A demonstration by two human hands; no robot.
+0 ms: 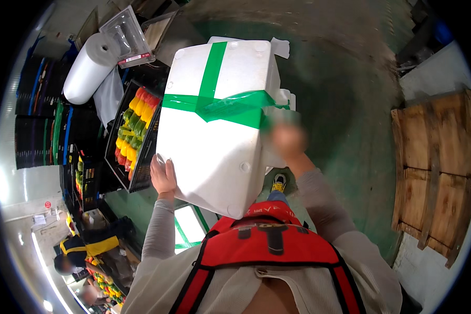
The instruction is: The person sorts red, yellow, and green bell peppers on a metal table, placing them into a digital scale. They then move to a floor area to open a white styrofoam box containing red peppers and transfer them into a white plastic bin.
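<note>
A white foam box (204, 157) stands in front of me, with green adhesive tape (235, 110) crossing its top. One strip of that tape is wrinkled and runs to the box's right edge. My left hand (163, 175) lies against the box's near left edge, fingers spread, holding nothing. Off the right side, near the tape's end, is my right hand (288, 137); it is blurred, and whether it holds the tape or a dispenser does not show. More white foam shows beneath and behind the box.
Left of the box is a black crate (109, 151) of red, yellow and green peppers. Beyond it lie a plastic film roll (88, 68) and stacked black crates (35, 139). Another taped foam box (190, 227) sits lower left. A wooden pallet (433, 172) leans at right. People work at lower left.
</note>
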